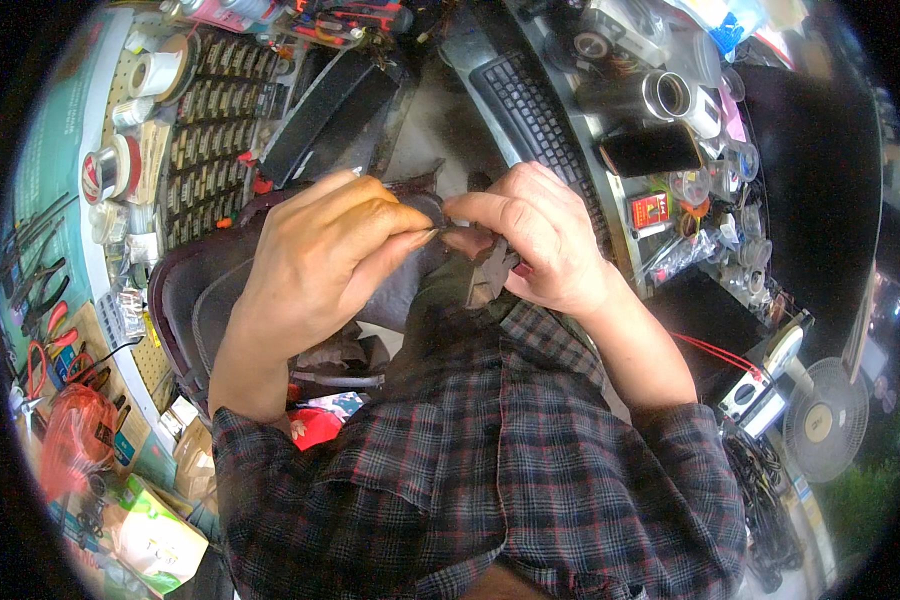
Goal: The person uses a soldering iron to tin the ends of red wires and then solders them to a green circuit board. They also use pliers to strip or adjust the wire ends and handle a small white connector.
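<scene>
My left hand and my right hand are raised in front of my checked shirt, fingertips almost meeting. Thumb and index finger of my left hand are pinched together on something small and dark, too tiny to name. A crumpled grey-brown piece of cloth or soft material hangs from the fingers of my right hand, below its thumb. Part of it is hidden behind the fingers. Beneath both hands lies a dark padded chair seat with a reddish-brown rim.
A black keyboard and a dark smartphone lie to the right, near a metal cup. Left stand rows of small parts, tape rolls and pliers. A fan is at the lower right.
</scene>
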`<action>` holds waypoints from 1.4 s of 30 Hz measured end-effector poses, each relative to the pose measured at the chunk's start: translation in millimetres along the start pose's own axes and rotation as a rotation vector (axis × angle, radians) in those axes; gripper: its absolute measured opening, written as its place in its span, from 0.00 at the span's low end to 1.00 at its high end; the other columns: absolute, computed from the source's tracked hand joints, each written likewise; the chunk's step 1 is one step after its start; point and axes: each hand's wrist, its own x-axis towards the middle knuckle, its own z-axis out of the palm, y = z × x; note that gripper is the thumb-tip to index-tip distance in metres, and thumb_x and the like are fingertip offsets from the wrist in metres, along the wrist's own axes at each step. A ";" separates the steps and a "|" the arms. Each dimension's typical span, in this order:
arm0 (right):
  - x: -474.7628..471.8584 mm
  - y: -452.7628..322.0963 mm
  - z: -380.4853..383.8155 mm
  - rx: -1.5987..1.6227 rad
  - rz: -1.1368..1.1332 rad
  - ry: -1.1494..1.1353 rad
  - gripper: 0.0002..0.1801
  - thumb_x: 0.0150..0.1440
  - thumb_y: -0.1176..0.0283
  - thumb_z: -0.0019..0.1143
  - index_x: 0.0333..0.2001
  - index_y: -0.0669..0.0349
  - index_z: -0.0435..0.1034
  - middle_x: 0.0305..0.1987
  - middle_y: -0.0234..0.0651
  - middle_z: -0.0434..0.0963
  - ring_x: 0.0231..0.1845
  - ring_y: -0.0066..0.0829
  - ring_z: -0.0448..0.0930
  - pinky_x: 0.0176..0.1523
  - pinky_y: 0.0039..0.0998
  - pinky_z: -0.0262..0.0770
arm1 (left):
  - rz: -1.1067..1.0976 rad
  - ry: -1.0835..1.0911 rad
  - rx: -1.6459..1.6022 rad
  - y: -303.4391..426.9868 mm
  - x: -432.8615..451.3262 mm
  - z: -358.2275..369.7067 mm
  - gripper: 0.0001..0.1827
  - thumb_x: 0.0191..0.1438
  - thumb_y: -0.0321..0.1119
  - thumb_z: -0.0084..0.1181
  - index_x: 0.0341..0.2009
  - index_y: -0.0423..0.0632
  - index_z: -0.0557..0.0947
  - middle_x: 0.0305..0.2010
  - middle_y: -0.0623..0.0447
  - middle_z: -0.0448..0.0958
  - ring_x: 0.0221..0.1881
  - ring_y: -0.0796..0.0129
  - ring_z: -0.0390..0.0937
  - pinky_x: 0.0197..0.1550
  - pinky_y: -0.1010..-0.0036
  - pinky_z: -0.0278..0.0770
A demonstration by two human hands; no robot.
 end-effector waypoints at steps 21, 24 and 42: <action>-7.8 -21.5 1.7 0.865 1.024 -0.108 0.10 0.70 0.66 0.56 0.40 0.62 0.74 0.29 0.22 0.71 0.31 0.14 0.68 0.36 0.25 0.67 | 0.171 -0.073 0.156 -2.3 6.0 -2.9 0.10 0.49 0.27 0.70 0.35 0.44 0.81 0.34 0.51 0.77 0.36 0.55 0.76 0.37 0.62 0.74; -14.5 -20.1 3.0 0.303 0.470 0.024 0.17 0.53 0.77 0.65 0.48 0.60 0.75 0.29 0.31 0.72 0.31 0.31 0.74 0.38 0.34 0.73 | 0.152 -0.081 0.099 -0.9 5.2 -1.7 0.10 0.51 0.27 0.69 0.36 0.43 0.81 0.33 0.50 0.77 0.35 0.54 0.76 0.37 0.62 0.75; -10.9 -27.5 7.4 0.309 0.397 0.081 0.08 0.59 0.72 0.63 0.42 0.60 0.73 0.30 0.33 0.73 0.28 0.34 0.74 0.34 0.29 0.70 | 0.231 -0.072 0.154 2.5 6.6 2.0 0.12 0.49 0.26 0.68 0.39 0.42 0.82 0.34 0.50 0.77 0.36 0.54 0.77 0.38 0.63 0.77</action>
